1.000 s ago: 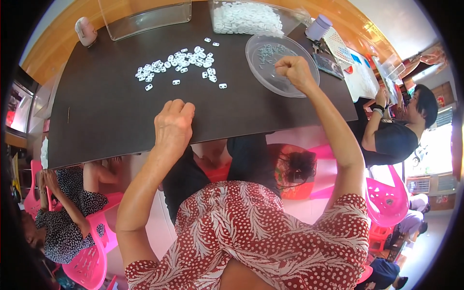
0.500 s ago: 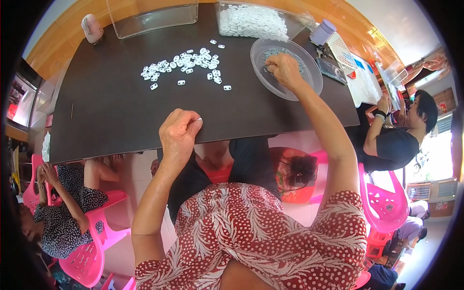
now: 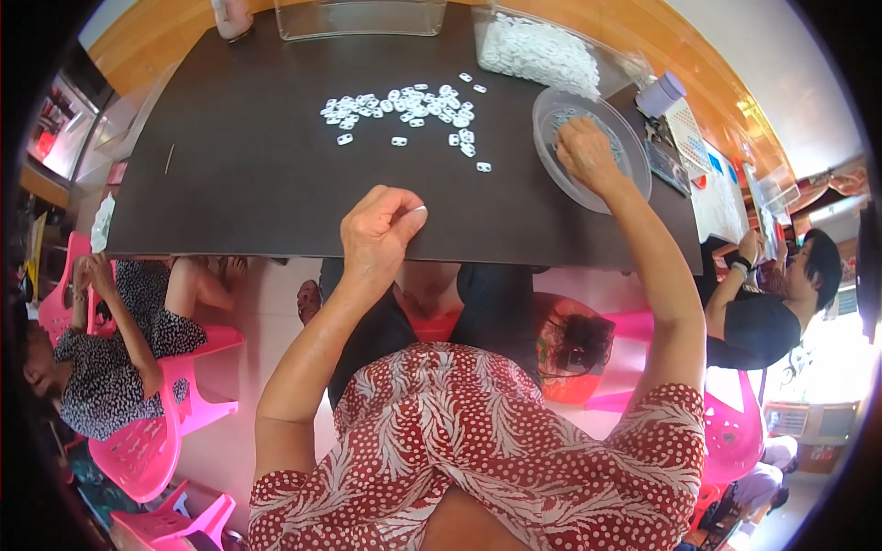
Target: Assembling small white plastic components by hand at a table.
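Observation:
My left hand [image 3: 378,230] is closed in a pinch above the table's near edge, with a sliver of a small white plastic piece [image 3: 422,209] showing at the thumb tip. Over to the right, my right hand [image 3: 589,154] reaches into a shallow clear round bowl [image 3: 597,199], its fingers bunched downward. Whatever they grip is hidden. Many small grey-blue metal-looking bits [image 3: 610,135] lie in the bowl, too small to name surely. Beyond my left hand, loose white pieces [image 3: 415,103], rounded oblongs with two dark holes each, are scattered on the dark table [image 3: 276,193].
A clear bin of white pieces [image 3: 537,55] stands at the back right, another clear bin [image 3: 363,20] at the back. A purple-lidded bottle [image 3: 661,94] and a phone [image 3: 668,168] lie right of the bowl. People sit at left and right on pink chairs [image 3: 138,450].
The whole view has shifted, so the table things sit further right in the picture. My right hand is still in the bowl, its fingers lower among the bits. My left hand keeps its pinch.

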`<state>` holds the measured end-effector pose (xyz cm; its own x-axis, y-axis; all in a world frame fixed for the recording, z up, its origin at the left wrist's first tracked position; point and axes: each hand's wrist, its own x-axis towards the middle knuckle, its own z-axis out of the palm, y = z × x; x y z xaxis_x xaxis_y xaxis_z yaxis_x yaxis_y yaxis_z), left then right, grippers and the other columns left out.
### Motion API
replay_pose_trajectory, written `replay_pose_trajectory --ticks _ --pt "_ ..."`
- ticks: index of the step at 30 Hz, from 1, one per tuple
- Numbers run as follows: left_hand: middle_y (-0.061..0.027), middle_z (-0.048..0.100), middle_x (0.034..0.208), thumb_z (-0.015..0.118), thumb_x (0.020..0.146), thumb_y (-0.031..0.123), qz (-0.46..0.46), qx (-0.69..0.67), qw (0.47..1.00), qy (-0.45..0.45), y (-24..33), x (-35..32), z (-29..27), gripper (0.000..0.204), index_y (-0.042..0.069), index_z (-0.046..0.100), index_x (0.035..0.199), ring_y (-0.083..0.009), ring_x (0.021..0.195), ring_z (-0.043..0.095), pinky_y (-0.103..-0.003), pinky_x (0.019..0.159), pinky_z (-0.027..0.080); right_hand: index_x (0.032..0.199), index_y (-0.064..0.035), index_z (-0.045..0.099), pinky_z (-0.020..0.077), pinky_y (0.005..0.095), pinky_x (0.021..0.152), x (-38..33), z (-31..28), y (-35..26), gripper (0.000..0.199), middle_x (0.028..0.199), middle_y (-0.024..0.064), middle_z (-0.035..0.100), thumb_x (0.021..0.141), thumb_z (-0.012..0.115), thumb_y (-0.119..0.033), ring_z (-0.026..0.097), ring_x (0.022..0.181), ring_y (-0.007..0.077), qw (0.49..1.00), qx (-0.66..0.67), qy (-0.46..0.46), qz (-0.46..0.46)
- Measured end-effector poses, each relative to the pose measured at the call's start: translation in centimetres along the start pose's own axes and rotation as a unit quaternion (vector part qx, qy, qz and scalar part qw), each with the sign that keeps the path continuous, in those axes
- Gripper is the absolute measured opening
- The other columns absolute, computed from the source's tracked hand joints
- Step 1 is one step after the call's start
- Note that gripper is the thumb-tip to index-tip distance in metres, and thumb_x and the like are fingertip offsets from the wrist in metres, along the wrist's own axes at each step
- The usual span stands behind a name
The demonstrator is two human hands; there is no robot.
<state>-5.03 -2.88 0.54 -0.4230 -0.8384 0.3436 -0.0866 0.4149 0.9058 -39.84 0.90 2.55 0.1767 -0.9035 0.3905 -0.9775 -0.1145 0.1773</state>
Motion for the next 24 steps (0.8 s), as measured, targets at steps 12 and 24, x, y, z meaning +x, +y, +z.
replay_pose_trajectory --ticks 12,24 --pt "0.0041 0.055 0.074 0.067 0.078 0.003 -0.072 -0.129 0.989 0.008 -0.4 0.1 -0.7 0.006 0.001 0.063 0.082 -0.0021 0.066 0.048 -0.016 0.06 0.039 0.076 -0.0003 0.056 0.0437 0.0381 0.057 -0.1 -2.2 0.4 0.011 0.068 0.0182 0.058 0.074 0.056 -0.011 0.056 0.061 0.0316 0.95 0.205 -0.013 0.236" --pt "-0.0071 0.062 0.073 0.063 0.08 -0.001 -0.208 -0.387 0.898 0.006 1.6 -0.5 -0.8 0.01 -0.003 0.062 0.089 -0.0099 0.06 0.056 -0.02 0.051 0.044 0.089 -0.0009 0.065 0.0428 0.0179 0.068 1.0 -7.1 -12.2 0.012 0.079 -0.0016 0.06 0.078 0.061 0.001 0.053 0.074 0.0038 0.795 0.57 -0.026 0.206"
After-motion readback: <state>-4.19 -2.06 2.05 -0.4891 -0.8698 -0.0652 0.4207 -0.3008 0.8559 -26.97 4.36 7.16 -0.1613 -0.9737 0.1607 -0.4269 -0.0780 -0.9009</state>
